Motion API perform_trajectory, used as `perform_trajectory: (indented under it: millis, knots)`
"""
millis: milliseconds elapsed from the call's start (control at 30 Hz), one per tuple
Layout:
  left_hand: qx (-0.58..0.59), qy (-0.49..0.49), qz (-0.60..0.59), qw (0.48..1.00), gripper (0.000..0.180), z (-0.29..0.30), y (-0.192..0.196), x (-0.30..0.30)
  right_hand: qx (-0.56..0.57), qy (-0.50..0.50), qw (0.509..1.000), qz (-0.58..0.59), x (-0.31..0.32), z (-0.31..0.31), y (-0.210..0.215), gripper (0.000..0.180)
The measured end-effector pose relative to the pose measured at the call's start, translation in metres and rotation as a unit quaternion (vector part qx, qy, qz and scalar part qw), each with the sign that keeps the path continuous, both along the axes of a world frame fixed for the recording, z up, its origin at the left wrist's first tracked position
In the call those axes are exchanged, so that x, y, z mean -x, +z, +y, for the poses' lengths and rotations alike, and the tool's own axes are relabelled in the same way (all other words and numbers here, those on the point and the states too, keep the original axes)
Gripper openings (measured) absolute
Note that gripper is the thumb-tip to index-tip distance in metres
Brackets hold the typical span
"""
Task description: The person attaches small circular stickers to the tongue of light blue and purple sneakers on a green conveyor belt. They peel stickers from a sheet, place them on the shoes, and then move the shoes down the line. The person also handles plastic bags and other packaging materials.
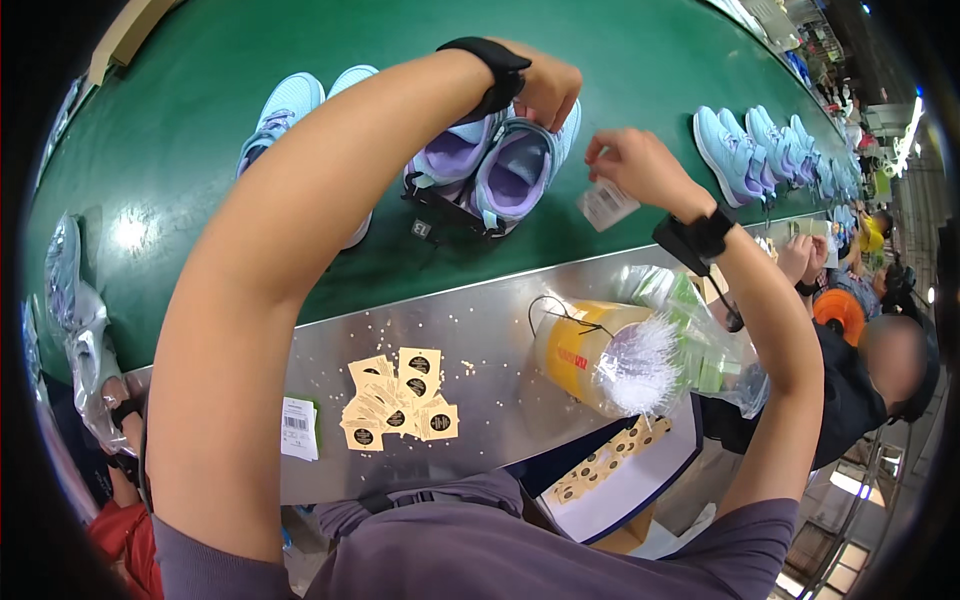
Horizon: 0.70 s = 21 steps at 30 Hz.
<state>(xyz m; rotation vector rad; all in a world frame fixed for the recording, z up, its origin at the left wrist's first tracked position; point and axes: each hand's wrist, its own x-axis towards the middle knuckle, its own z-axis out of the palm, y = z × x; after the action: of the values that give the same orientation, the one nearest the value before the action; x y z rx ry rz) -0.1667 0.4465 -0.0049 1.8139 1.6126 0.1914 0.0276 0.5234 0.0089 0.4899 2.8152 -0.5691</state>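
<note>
The light-blue shoe [512, 185] stands beside its mate on the smooth green table [620, 60], its heel and lilac opening toward the worker, under the left hand [545, 85]. That hand's fingers curl down at the shoe's upper; whether they grip an edge or merely press cannot be told. The right hand's [645, 170] fingers are closed on the upper end of a white tag [605, 205], near the shoe but apart from it. Doing this well seems to mean steadying the soft upper without squashing its padded collar, and pinching the tag (thin, and probably easy to crease) lightly by its edge so its face stays flat. On the dull steel ledge [500, 420] lies a loose heap of cream cards [400, 400], crisp-cornered and overlapping, near a rounded yellow tub [570, 350] whose fine white strands [640, 370] fan out like bristles.
</note>
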Motion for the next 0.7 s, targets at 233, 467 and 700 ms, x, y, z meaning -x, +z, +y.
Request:
perform_trajectory:
  millis: [233, 467, 700]
  knots:
    - [-0.06, -0.022, 0.059, 0.996, 0.019, -0.012, 0.006, -0.005, 0.137, -0.124, 0.98, 0.072, 0.022, -0.006, -0.017, 0.015]
    - [-0.129, 0.159, -0.134, 0.97, 0.02, -0.038, -0.007, -0.003, 0.046, -0.093, 0.991, 0.084, 0.029, -0.021, -0.017, 0.018]
    - [-0.254, 0.11, -0.001, 0.961, 0.014, -0.049, -0.01, -0.016, -0.104, -0.061, 0.971, 0.208, 0.035, -0.022, -0.029, 0.024]
